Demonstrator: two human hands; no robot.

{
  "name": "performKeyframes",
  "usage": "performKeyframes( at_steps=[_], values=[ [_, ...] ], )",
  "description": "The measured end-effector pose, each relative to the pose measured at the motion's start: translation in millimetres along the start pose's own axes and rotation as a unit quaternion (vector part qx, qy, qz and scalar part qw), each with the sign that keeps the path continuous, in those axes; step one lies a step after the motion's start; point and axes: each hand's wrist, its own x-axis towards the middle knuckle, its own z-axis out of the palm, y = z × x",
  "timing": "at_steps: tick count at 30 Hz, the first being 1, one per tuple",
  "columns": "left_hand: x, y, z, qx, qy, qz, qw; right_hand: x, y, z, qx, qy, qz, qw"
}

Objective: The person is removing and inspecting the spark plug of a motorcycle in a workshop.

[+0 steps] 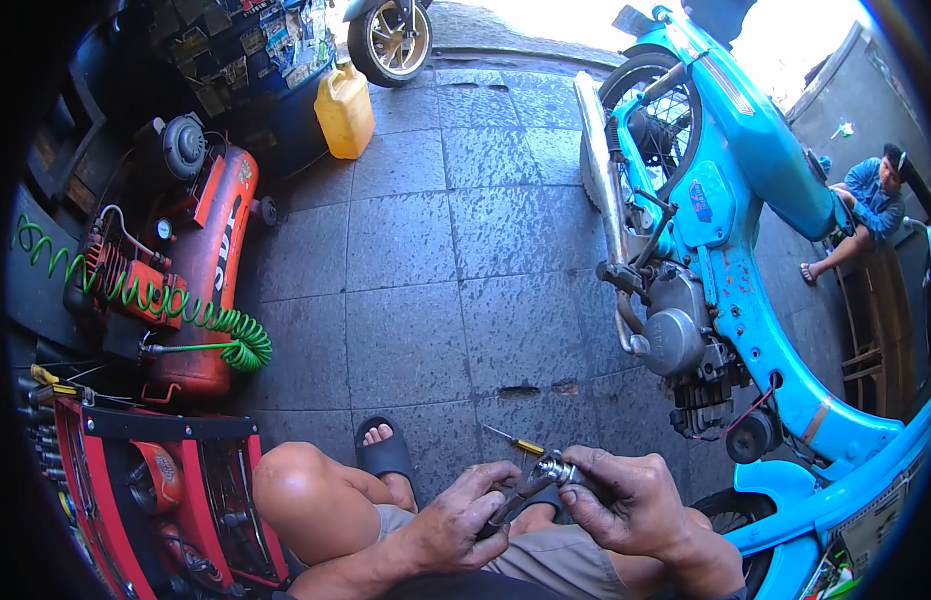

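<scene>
Both hands meet in front of my knees at the lower middle. My left hand [467, 515] is closed round a dark, slim tool [530, 487] whose far end reaches the metal part; its exact kind is hard to make out. Between thumb and fingers of my right hand [630, 500] is a small shiny metal part [553, 468], round and ridged, partly covered by the fingers. Just beyond the hands, a screwdriver [515, 438] with a yellow handle lies on the tiled floor [405, 330].
A partly stripped light-blue motorbike [735, 200] stands at the right, its engine [675, 340] exposed. To the left are a red air compressor [210, 260] with a green coiled hose and a red tool rack [185, 490]. A yellow jerrycan [343, 115] stands farther off. Another person [875, 200] sits at far right.
</scene>
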Motion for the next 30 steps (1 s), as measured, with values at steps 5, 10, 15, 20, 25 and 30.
performKeyframes(
  at_steps=[5,10,15,20,25,30],
  values=[
    [-1.5,0.4,2.3,-0.003,0.008,0.008,1.0,-4.0,4.4,7.2,-0.062,0.043,-0.037,0.996],
    [-5.2,-1.7,1.9,-0.017,-0.016,-0.014,1.0,-5.4,6.0,12.4,-0.254,0.093,-0.122,0.955],
    [-3.5,0.7,-0.4,-0.032,-0.008,-0.023,0.999,-7.1,0.1,19.0,-0.343,0.119,-0.14,0.921],
    [-4.3,-1.3,1.1,-0.028,-0.006,-0.023,0.999,-5.5,3.1,13.7,-0.152,0.07,-0.067,0.984],
    [-3.1,-0.8,1.3,-0.004,-0.009,-0.01,1.0,-5.7,10.5,5.4,0.265,-0.078,0.168,0.946],
    [0.9,-0.3,3.5,-0.012,-0.021,-0.015,1.0,-7.4,17.0,5.1,0.193,-0.049,0.092,0.976]
  ],
)
